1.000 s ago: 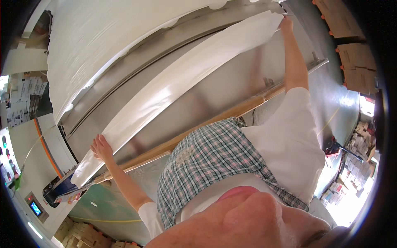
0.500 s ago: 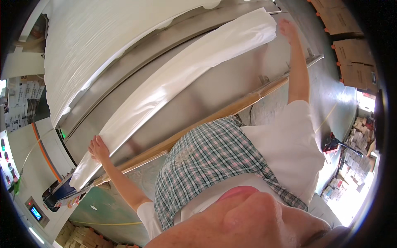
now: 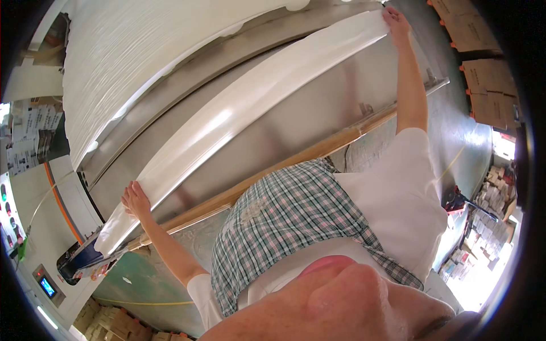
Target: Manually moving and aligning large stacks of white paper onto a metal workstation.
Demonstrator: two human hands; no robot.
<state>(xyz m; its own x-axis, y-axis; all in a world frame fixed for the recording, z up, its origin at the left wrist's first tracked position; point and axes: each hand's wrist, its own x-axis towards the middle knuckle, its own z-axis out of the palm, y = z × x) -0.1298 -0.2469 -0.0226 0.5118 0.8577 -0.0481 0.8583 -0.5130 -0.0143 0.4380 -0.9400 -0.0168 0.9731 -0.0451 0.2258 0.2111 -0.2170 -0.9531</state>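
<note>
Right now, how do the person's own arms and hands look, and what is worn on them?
Both hands, the left hand and the right hand, are bare, without gloves. The forearms are uncovered; short white sleeves end above the elbows. No watch or ring shows.

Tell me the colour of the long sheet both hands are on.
White sheet, plainest in the head view.

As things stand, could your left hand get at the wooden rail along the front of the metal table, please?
Probably yes. The left hand rests on the end of the white sheet, and the wooden rail runs just below it along the metal table, with nothing visible lying between them.
</note>
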